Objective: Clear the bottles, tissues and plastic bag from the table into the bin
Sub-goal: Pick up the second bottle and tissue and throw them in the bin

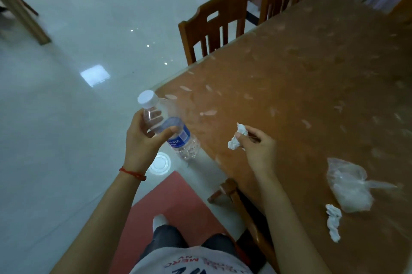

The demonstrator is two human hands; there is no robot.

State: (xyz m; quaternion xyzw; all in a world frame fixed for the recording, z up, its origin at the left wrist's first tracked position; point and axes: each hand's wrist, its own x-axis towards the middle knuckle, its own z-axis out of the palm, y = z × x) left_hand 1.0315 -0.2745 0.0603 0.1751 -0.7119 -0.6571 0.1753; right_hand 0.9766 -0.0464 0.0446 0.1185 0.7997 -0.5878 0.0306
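I've got the clear bottle [166,127] in my left hand [142,137], fingers wrapped round its upper body, white cap tilted up and away, held out over the floor just off the desk [312,77] corner. My right hand [256,146] pinches a crumpled tissue [237,137] above the desk's near edge. Further right on the desk lies the plastic bag [347,184], crinkled and flat, and just beside it a second twisted tissue [333,221]. Two wooden chairs [214,26] stand tucked along the desk's far side. Below me, a red mat [169,206] on the glossy floor [66,95], and a round clear lid [159,164] under the bottle.
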